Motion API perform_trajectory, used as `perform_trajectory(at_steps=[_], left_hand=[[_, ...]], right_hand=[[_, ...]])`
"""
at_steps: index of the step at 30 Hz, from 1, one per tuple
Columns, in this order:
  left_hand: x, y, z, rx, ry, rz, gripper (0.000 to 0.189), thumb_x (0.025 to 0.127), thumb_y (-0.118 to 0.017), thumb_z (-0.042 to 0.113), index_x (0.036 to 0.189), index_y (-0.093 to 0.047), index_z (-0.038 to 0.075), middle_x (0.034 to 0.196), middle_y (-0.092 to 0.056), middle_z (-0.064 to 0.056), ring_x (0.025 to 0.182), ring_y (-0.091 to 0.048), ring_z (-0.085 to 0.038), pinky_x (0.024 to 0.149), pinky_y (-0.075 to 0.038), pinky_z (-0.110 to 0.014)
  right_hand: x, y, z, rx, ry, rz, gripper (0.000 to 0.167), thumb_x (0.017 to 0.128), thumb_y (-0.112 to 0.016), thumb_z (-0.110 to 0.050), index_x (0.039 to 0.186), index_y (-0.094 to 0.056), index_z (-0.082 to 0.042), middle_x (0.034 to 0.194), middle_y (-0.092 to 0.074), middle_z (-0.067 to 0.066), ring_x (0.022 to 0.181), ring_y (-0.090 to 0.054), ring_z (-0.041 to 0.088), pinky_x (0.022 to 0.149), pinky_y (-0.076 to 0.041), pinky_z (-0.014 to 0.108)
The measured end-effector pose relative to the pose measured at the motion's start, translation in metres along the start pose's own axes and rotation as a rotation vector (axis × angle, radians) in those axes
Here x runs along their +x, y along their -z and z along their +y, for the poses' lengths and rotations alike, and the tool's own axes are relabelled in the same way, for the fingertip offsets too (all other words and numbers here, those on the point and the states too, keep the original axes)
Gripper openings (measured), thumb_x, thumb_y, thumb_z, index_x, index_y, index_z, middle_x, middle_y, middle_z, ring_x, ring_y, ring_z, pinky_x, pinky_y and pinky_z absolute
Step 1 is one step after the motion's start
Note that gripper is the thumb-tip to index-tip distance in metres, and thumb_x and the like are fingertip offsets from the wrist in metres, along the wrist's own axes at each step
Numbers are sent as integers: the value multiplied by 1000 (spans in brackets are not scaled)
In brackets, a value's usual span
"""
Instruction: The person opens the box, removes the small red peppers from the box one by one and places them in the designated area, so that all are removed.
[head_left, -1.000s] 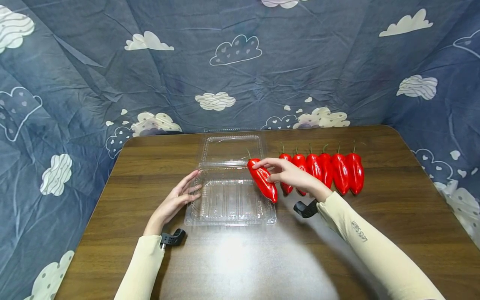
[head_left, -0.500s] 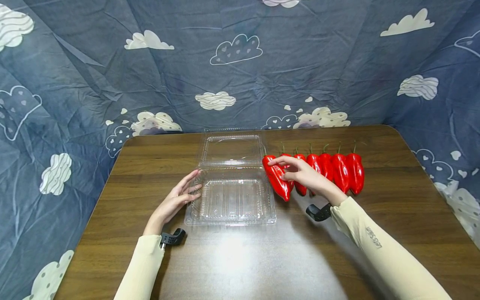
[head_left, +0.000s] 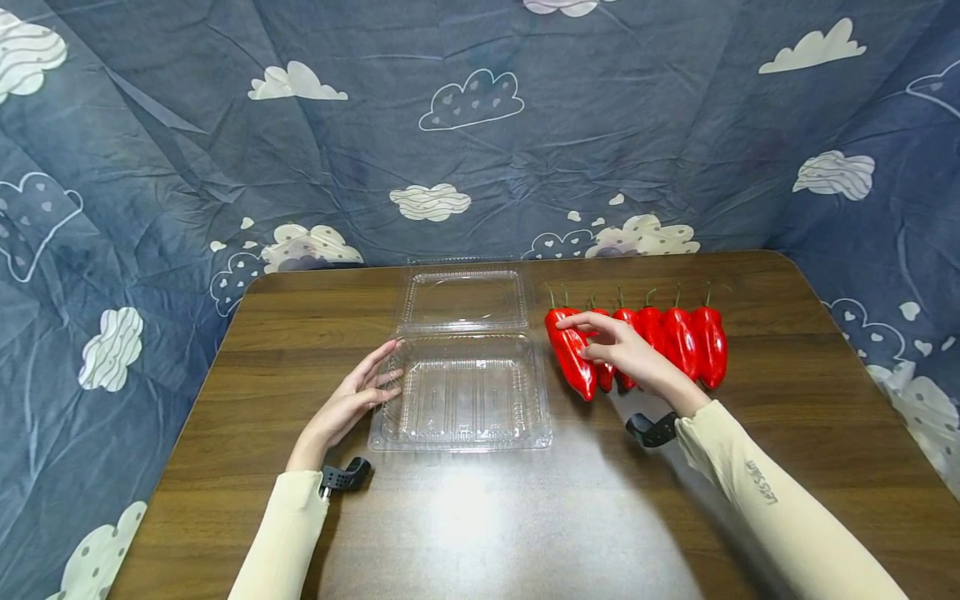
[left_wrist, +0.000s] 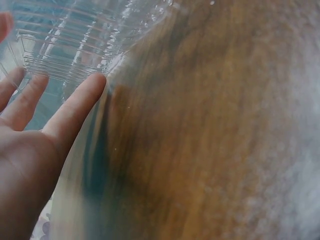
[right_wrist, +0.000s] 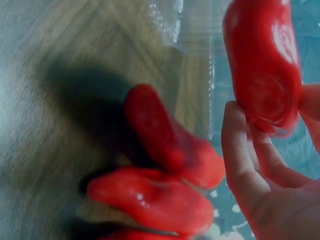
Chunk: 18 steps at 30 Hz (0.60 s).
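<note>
In the head view a glossy long red pepper [head_left: 572, 357] with a green stem slants in my right hand [head_left: 633, 357]. The right wrist view shows fingers and thumb pinching this pepper [right_wrist: 262, 55] close up, above other peppers. It overlaps the left end of the pepper row. My left hand [head_left: 347, 404] rests against the left side of a clear plastic clamshell box [head_left: 461, 443], its fingers spread and fairly straight. In the left wrist view the fingertips touch the ribbed wall of the box [left_wrist: 65, 65]. The hinged lid [head_left: 465, 321] lies folded back behind the base.
Several more red peppers [head_left: 712, 346] lie side by side to the right, stems pointing away. My right hand partly covers that row. The wooden table [head_left: 300, 317] ends at a dark cloud-patterned cloth [head_left: 480, 158] hanging behind.
My right hand has carried the pepper rightward, from over the box's right edge to the left end of the row. The left hand has stayed in place.
</note>
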<state>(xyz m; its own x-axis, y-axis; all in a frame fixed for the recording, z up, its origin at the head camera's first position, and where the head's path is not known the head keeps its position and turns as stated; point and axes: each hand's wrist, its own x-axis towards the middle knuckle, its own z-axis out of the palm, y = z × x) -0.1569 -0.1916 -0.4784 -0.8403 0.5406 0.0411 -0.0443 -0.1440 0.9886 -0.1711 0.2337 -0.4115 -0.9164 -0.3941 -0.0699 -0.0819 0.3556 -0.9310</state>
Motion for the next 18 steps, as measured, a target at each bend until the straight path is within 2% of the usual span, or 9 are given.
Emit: perform_trajectory(at_steps=[5, 12, 18], left_hand=[[0, 0, 0, 1, -1, 2, 75, 88, -44, -12, 153, -12, 5, 159, -7, -12, 137, -19, -45, 106, -36, -43], [0, -1, 1, 3, -1, 7, 75, 87, -44, -12, 153, -12, 4, 159, -6, -12, 137, -19, -45, 106, -36, -43], [0, -1, 0, 1, -8, 2, 75, 87, -44, -11, 153, -12, 4, 159, -6, -13, 137, -18, -47, 106, -35, -45]], right_hand=[[-3, 7, 5, 12, -35, 29, 41, 90, -53, 2, 130, -55, -5, 135, -48, 19, 99, -55, 30, 69, -55, 36], [-8, 16, 11, -25, -65, 66, 40, 92, -57, -6, 132, -53, -6, 135, -47, 18, 105, -53, 32, 73, -55, 32], [-12, 22, 16, -20, -40, 109, 40, 92, -60, -7, 131, -53, -2, 129, -51, 20, 92, -57, 19, 69, -54, 27]])
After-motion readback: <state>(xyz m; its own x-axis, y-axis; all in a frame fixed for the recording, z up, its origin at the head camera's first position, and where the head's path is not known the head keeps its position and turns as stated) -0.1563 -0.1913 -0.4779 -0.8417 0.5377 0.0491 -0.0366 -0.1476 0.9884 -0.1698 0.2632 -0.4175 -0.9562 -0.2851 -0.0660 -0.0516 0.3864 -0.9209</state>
